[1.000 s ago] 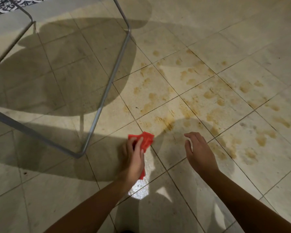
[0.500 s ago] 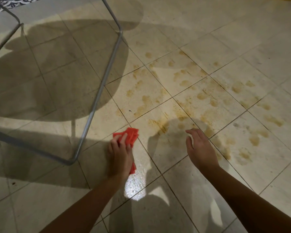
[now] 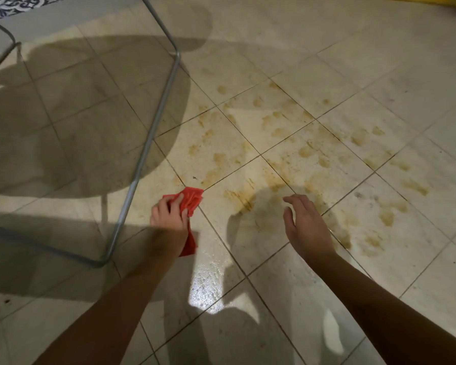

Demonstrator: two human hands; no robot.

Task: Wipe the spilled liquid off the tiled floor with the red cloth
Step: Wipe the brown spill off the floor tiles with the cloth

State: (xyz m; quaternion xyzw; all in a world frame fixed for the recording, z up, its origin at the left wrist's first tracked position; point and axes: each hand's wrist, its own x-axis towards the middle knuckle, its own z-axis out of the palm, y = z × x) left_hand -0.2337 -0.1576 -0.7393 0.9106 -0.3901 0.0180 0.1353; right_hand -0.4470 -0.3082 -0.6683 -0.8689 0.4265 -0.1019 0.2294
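My left hand (image 3: 169,214) presses a crumpled red cloth (image 3: 192,198) flat against the beige tiled floor (image 3: 274,285), fingers closed over it. Part of the cloth sticks out ahead of the fingers and part trails under the wrist. Brownish spilled liquid (image 3: 287,154) lies in several blotches and smears across the tiles ahead and to the right of the cloth. My right hand (image 3: 306,227) hovers just above the floor to the right, fingers spread and holding nothing. A wet glossy patch (image 3: 208,291) shines on the tiles between my forearms.
A grey metal tube frame of a chair or table (image 3: 148,143) stands on the floor directly left of my left hand, with its rounded corner (image 3: 103,262) near my forearm. A patterned rug edge (image 3: 16,3) shows at top left, a yellow edge (image 3: 453,0) at top right.
My left hand has slid the red cloth leftwards and slightly back, from beside the stain streaks toward the metal frame. My right hand has stayed hovering in about the same spot.
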